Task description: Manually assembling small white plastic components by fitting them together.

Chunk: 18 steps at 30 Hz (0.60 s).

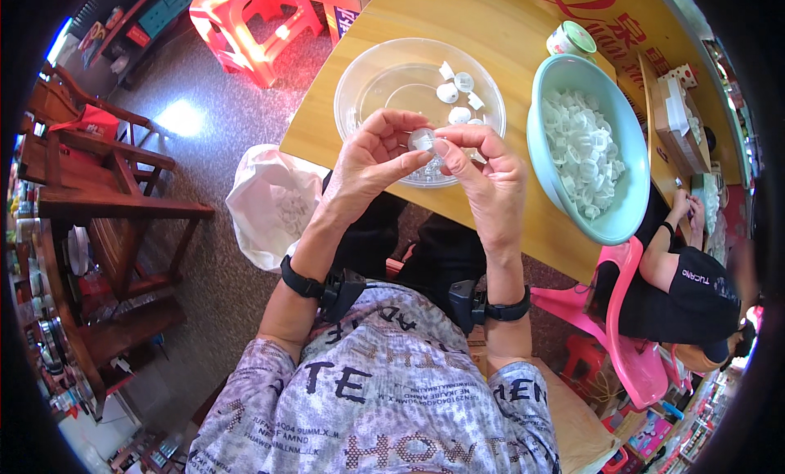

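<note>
A small, round, clear plastic piece (422, 139) is pinched between the fingertips of my left hand (372, 159) and my right hand (491, 179). Both hands are closed on it, above the near rim of a shallow clear plastic tub (350, 77). Inside the tub lie several white, cap-like pieces (447, 93) toward the right, and small clear parts (429, 175) show below my fingers. To the right, a light-blue oval basin (634, 197) holds a heap of translucent plastic pieces (579, 147). My fingers partly cover the held piece, so its finer shape is hidden.
The wooden table (327, 130) carries the tub, the basin and a green-lidded container (571, 39). A white bag (249, 188) with clear pieces stands left. A pink chair (625, 310) and another person's arm (658, 257) are at right. A red stool (245, 32) is beyond the table's left.
</note>
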Each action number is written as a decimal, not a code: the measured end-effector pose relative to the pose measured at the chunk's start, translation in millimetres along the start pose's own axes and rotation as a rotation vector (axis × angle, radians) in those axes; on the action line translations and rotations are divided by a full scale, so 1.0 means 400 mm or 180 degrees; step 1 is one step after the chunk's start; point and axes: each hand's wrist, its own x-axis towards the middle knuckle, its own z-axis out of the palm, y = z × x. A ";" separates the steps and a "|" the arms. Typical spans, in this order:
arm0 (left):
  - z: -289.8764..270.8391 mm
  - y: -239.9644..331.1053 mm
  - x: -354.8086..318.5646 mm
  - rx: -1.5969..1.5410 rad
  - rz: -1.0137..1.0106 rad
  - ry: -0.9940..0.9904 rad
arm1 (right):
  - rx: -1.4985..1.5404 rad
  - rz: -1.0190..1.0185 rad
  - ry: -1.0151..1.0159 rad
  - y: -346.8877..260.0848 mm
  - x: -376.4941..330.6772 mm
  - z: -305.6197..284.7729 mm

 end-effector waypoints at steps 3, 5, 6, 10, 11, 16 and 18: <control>-0.014 -0.016 0.004 0.0089 -0.0017 -0.0091 | -0.0082 -0.0164 -0.0003 0.000 -0.003 0.013; -0.014 -0.017 0.003 0.0091 0.0003 -0.0054 | -0.0105 -0.0183 -0.0012 0.004 -0.002 0.014; -0.012 -0.018 0.002 0.0091 0.0020 -0.0023 | -0.0100 -0.0148 0.0003 0.012 -0.003 0.012; -0.002 -0.018 0.002 -0.0023 0.0070 0.0114 | 0.0080 -0.0011 0.0066 0.017 -0.004 0.015; 0.001 -0.013 0.002 -0.0098 0.0007 0.0144 | 0.0080 -0.0014 0.0063 0.020 -0.005 0.014; 0.003 -0.017 0.002 -0.0388 -0.0029 0.0179 | 0.0519 0.0187 0.0056 0.024 -0.010 0.018; 0.007 -0.012 0.001 -0.0453 0.0004 0.0194 | 0.0582 0.0176 0.0063 0.018 -0.011 0.023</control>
